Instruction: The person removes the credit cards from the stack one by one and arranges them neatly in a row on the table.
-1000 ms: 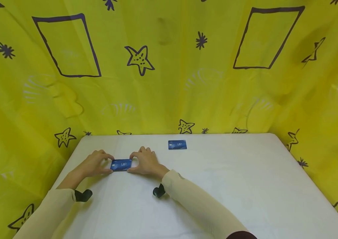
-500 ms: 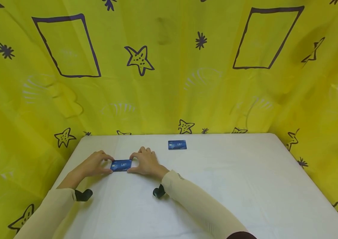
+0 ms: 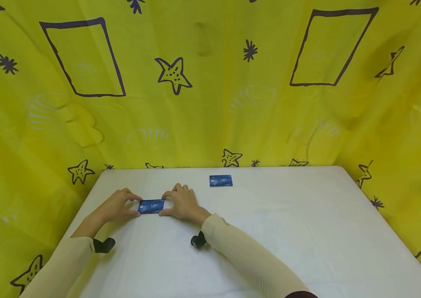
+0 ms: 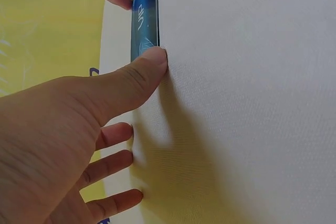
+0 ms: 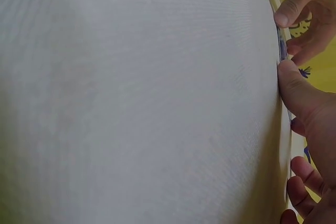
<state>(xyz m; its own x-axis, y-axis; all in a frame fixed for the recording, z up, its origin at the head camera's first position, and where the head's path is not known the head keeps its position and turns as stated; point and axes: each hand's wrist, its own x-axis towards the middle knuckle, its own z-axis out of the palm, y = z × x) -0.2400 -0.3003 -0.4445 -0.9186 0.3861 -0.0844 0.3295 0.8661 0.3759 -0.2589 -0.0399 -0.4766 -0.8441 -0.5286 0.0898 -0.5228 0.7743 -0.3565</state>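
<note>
A blue card (image 3: 151, 207) printed "VIP" lies between both hands, left of centre on the white table. My left hand (image 3: 119, 205) holds its left end, thumb at the near corner and forefinger at the far corner. The right end is held the same way by my right hand (image 3: 183, 202). In the left wrist view, my thumb (image 4: 134, 80) covers one corner of the card (image 4: 144, 22), and the other left fingers spread below. The right wrist view shows only a thin strip of the card (image 5: 283, 48) between the two thumbs.
A second blue VIP card (image 3: 221, 181) lies farther back and to the right, near the table's far edge. The white table (image 3: 288, 231) meets a yellow curtain (image 3: 210, 116) with dark star drawings at the back and sides. Dark pieces hang at both cuffs.
</note>
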